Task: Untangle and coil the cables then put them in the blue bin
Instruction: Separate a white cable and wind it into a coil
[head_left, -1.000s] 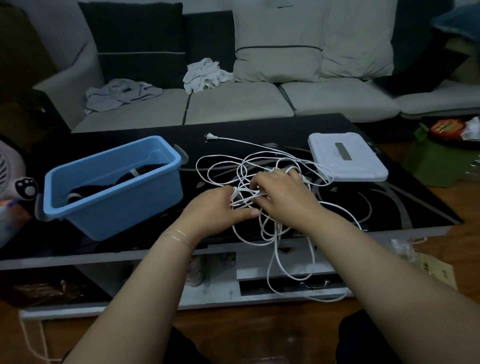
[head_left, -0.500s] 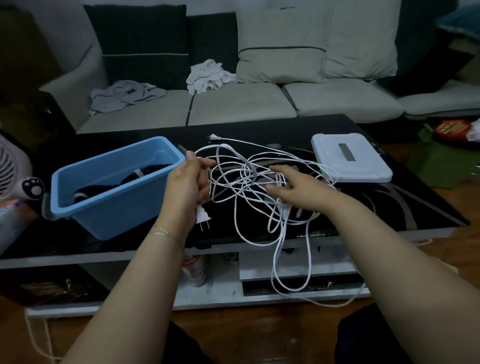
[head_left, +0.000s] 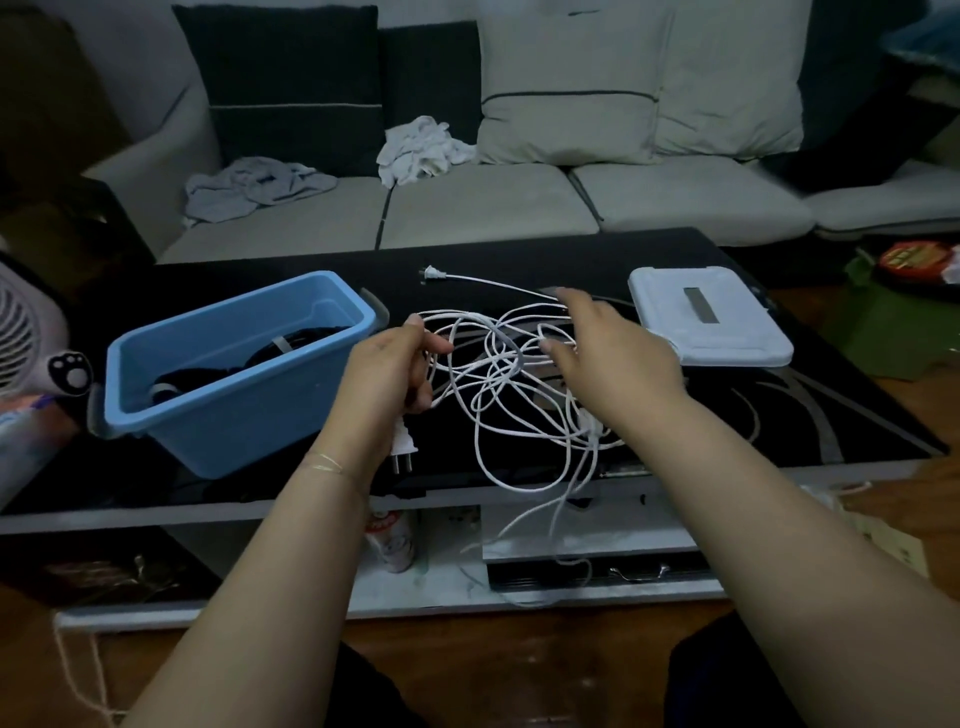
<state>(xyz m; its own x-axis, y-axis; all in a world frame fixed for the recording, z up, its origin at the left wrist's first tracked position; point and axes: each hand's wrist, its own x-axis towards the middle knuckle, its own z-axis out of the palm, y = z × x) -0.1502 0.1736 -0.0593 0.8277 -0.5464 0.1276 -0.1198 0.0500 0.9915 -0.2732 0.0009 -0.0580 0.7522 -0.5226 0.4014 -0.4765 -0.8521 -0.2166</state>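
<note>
Currently the left hand (head_left: 387, 371) grips strands of the tangled white cable (head_left: 511, 387), one plug (head_left: 404, 441) hanging below it. Right hand (head_left: 610, 353) hovers over the tangle, fingers spread and relaxed. Tangle lies on the black tabletop (head_left: 779, 415), beside the blue bin (head_left: 234, 410).

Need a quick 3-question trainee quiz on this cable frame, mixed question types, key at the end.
1. True or false: the left hand grips white cable with a plug hanging below it.
2. What lies in the blue bin? A) dark cable B) white cable C) nothing
3. The white lid lies on which side of the tangle?

Key: 1 true. 2 A. 3 right, flat on the black table, beyond the right hand.
</note>
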